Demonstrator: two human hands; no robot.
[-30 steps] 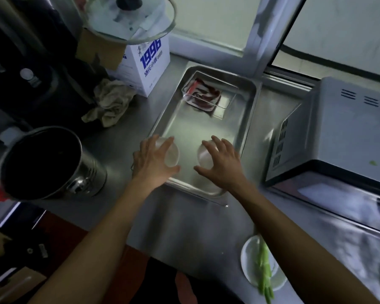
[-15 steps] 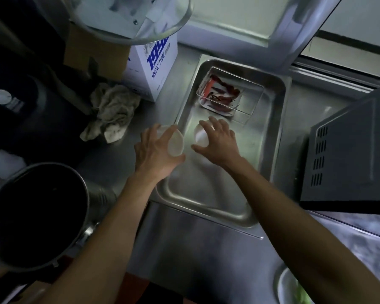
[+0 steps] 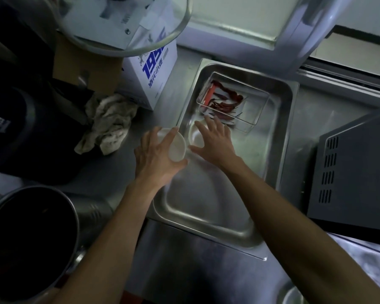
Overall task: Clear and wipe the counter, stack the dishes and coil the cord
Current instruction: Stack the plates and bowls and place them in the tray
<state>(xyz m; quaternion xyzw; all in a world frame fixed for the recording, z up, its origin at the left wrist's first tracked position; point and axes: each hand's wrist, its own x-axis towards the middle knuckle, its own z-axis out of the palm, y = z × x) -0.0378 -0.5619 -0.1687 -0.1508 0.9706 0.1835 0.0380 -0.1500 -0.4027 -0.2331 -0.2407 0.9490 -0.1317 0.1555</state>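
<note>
Your left hand (image 3: 156, 156) grips a small round white dish (image 3: 177, 145) at the left rim of the rectangular steel tray (image 3: 281, 137). Your right hand (image 3: 213, 141), fingers spread, covers a second small dish (image 3: 195, 137) inside the tray.

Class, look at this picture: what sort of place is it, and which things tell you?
Probably a working kitchen: a stainless-steel counter, a metal tray holding a clear box of dried chillies, and a large steel pot.
</note>
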